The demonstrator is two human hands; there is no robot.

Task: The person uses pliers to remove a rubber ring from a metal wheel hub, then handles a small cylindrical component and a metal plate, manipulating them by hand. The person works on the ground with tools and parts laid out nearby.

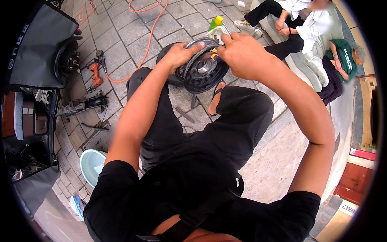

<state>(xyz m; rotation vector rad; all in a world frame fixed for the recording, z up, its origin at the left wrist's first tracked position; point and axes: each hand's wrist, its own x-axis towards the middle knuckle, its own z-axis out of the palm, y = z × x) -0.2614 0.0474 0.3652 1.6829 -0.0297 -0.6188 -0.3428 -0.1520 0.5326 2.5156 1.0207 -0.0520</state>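
Observation:
A black metal wheel rim [206, 84] with a bare metal hub stands tilted between my knees. My left hand [178, 55] is closed on its upper left edge, thumb on top. At the upper right edge, my right hand [244, 56] is closed around a tool with a yellow and blue handle [216, 57]. Most of that tool is hidden by my fingers, so its kind does not show. Behind the rim on the left is a dark round part [164, 54], mostly covered. A flat metal bar [185, 115] lies on the paving below the wheel.
To the left lie an orange power tool [96, 76], an orange hose [150, 44] and a light green basin [92, 166]. An open vehicle box [30, 121] stands further left. Beyond the wheel is a green bottle with yellow cap [215, 23]. Two people sit at upper right.

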